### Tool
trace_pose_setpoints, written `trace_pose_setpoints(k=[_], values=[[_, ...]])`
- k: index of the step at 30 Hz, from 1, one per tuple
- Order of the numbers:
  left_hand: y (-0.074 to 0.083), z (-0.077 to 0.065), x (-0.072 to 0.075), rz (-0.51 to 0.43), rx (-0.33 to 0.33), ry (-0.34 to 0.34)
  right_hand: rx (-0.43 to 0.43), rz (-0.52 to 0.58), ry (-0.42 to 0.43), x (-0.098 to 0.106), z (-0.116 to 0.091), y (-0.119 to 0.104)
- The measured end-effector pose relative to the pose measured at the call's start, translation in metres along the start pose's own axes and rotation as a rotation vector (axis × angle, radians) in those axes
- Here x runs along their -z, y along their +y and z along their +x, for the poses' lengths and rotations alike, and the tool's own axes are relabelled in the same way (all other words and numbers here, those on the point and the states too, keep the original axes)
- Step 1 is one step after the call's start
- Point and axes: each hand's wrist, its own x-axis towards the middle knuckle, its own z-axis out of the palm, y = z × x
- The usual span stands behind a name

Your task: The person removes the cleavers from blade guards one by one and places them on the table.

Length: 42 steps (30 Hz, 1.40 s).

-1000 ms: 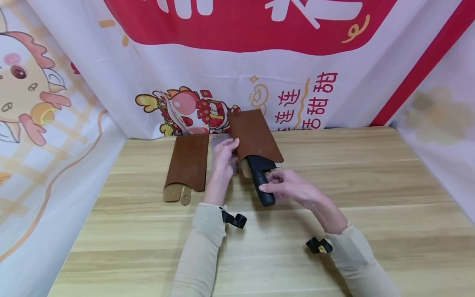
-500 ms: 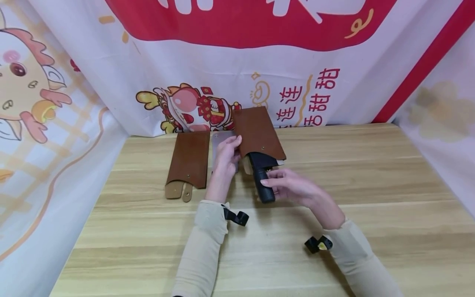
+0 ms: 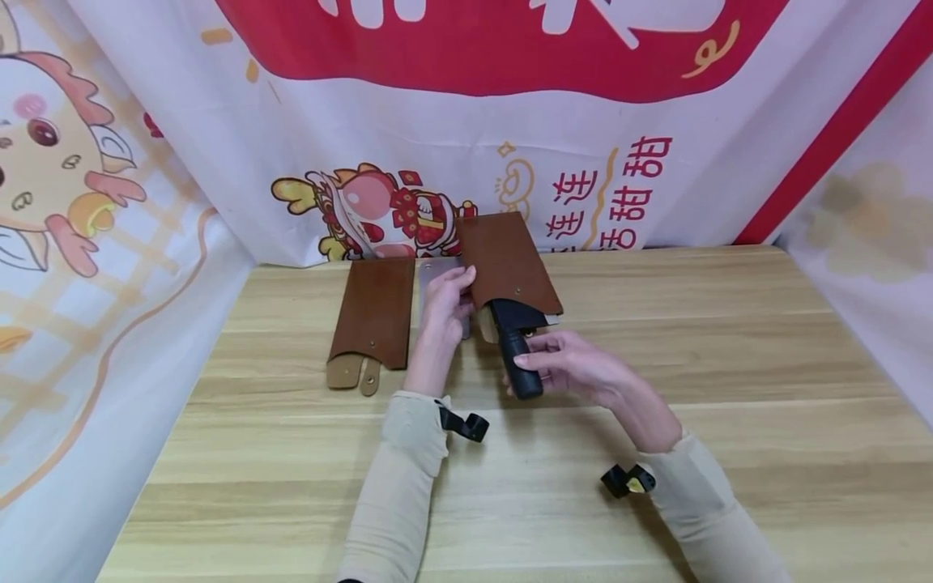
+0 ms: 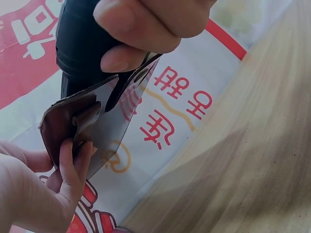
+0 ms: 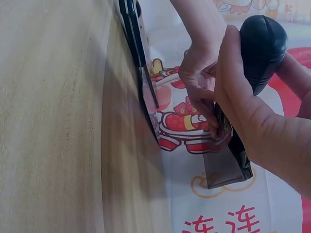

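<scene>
A cleaver with a black handle [image 3: 519, 364] sits mostly inside a brown leather sheath [image 3: 509, 255]; a strip of its pale blade shows at the mouth's right corner. My left hand [image 3: 445, 308] pinches the sheath's left edge between thumb and fingers. In the left wrist view those fingers [image 4: 73, 167] hold the leather near the opening. My right hand [image 3: 579, 368] grips the handle, thumb on top, as the right wrist view also shows with the handle's butt [image 5: 264, 46]. Sheath and cleaver are held tilted above the table.
A second brown sheath [image 3: 373, 312] lies on the wooden table [image 3: 291, 486] to the left, its tan flap and snap strap toward me. Between the sheaths lies a grey metal blade [image 3: 436, 269], partly hidden by my left hand. A printed cloth [image 3: 452, 129] hangs behind.
The held sheath and cleaver have shifted slightly right along with both hands. My right hand's grip on the handle and my left hand's pinch look much the same.
</scene>
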Motion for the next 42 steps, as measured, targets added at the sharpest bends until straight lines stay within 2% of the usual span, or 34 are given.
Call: trace_pose_setpoints(k=[7, 15, 26, 31, 42], values=[[0.003, -0.002, -0.001, -0.008, -0.023, 0.015, 0.008, -0.026, -0.013, 0.005, -0.005, -0.005], [0.001, -0.004, 0.001, -0.021, -0.012, 0.044, -0.007, -0.052, -0.017, 0.002, -0.007, -0.005], [0.000, -0.009, -0.003, 0.080, -0.061, 0.085, 0.030, -0.244, 0.134, -0.013, -0.015, -0.009], [0.002, -0.011, -0.006, 0.096, -0.083, 0.078, 0.041, -0.322, 0.166, -0.015, -0.019, -0.013], [-0.003, -0.007, -0.005, -0.035, -0.008, 0.040, 0.021, -0.358, 0.058, -0.001, -0.029, -0.018]])
